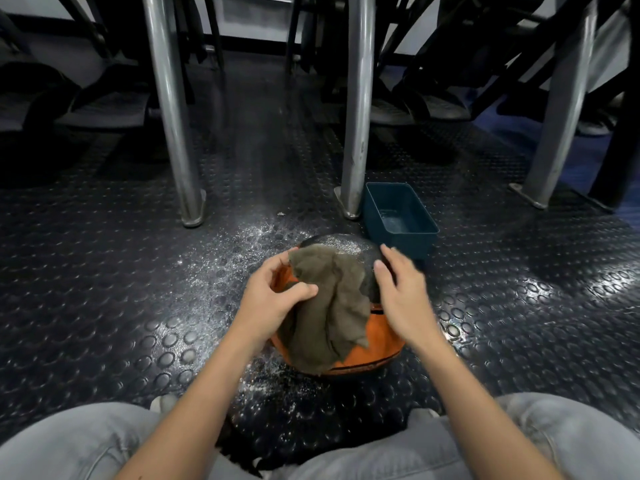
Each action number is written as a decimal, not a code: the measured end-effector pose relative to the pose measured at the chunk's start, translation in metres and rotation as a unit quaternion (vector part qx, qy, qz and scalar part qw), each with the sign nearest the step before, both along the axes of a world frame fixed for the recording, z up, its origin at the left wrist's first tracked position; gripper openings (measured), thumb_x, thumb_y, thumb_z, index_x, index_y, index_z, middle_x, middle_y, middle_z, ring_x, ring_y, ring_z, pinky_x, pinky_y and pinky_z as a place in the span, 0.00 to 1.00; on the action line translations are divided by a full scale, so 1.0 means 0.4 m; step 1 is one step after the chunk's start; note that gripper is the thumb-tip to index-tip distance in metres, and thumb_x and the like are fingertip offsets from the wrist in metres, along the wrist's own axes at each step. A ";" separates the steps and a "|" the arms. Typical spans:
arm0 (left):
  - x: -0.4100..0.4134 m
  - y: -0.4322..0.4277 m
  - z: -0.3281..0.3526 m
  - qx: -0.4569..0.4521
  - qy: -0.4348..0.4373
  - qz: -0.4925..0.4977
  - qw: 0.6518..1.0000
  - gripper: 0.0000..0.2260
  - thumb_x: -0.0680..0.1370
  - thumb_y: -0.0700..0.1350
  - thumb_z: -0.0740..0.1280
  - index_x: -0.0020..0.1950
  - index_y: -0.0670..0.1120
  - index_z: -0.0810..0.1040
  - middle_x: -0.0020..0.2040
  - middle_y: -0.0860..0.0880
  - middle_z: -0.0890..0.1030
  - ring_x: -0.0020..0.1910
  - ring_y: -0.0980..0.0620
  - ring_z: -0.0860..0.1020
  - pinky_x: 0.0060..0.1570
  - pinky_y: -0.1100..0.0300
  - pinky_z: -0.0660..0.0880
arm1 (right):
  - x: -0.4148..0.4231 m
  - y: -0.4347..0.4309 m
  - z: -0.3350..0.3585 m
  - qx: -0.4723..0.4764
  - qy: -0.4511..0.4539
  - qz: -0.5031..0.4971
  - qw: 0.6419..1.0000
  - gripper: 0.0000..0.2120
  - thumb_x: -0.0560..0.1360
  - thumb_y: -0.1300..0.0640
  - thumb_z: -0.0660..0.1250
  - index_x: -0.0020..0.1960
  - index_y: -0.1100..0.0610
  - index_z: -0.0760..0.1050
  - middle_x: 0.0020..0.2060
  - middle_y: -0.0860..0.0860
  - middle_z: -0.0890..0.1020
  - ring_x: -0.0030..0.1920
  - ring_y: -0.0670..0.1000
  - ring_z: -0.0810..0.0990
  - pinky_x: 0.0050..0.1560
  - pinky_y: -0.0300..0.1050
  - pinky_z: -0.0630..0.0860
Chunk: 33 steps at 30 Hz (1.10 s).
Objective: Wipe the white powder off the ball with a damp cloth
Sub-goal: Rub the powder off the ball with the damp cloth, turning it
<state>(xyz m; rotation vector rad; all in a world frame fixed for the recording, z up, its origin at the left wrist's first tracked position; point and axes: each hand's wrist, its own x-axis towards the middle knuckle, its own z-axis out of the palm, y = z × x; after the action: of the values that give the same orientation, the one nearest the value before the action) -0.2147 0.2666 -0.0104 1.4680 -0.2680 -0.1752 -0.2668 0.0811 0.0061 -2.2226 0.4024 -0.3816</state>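
An orange and black ball [382, 337] sits on the studded floor between my knees. Its black top panel [343, 244] carries a dusting of white powder. A brownish-grey cloth [329, 306] is draped over the ball's top and front. My left hand [273, 299] grips the cloth at the ball's left side, thumb pressed onto the fabric. My right hand [401, 292] rests against the ball's right side with fingers nearly straight, slightly blurred.
A dark teal tub [420, 242] with a little water stands just behind the ball on the right. White powder [239, 251] is scattered on the floor around the ball. Metal legs [356, 140] [173, 133] rise behind. My grey-trousered knees fill the bottom edge.
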 end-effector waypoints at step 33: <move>-0.001 -0.011 -0.006 0.208 -0.147 0.140 0.957 0.09 0.79 0.40 0.64 0.56 0.48 0.80 0.53 0.59 0.75 0.56 0.56 0.71 0.57 0.61 0.67 | -0.006 -0.007 -0.058 0.087 -0.039 -0.021 0.995 0.23 0.77 0.39 0.55 0.71 0.42 0.65 0.71 0.45 0.66 0.71 0.48 0.61 0.72 0.55 0.58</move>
<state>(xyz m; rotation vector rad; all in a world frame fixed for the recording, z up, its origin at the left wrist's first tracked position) -0.2151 0.2623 -0.0127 1.9360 -0.2685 0.2340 -0.2691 0.0783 -0.0169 -2.0267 0.4249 -0.4382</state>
